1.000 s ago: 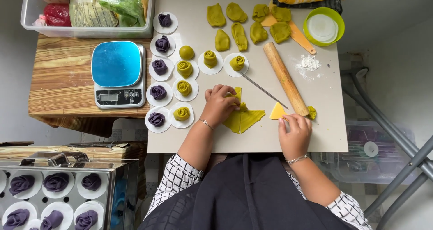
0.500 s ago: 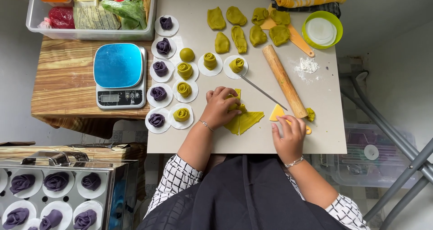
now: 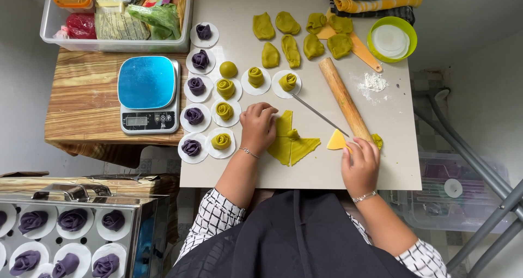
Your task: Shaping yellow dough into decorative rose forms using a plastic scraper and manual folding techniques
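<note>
My left hand (image 3: 258, 126) presses with curled fingers on a flat sheet of yellow-green dough (image 3: 291, 144), cut into wedges, on the beige board (image 3: 305, 172). My right hand (image 3: 359, 165) lies at the board's front right, its fingertips on a small yellow scraper (image 3: 336, 141). A wooden rolling pin (image 3: 343, 98) lies just beyond it. A thin metal rod (image 3: 318, 113) runs from a rolled bun to the scraper. Several yellow-green rose buns (image 3: 225, 88) and purple rose buns (image 3: 194, 115) sit on white paper rounds to the left.
Several dough lumps (image 3: 291, 49), an orange spatula (image 3: 362, 50) and a green bowl (image 3: 392, 38) are at the board's back. A blue-topped scale (image 3: 148, 93) stands on the wooden table. A clear bin (image 3: 114, 16) holds packets. A steamer tray (image 3: 71, 229) holds purple buns.
My left hand has shifted the dough wedges slightly under its fingers. My right hand stays by the yellow scraper, barely moved.
</note>
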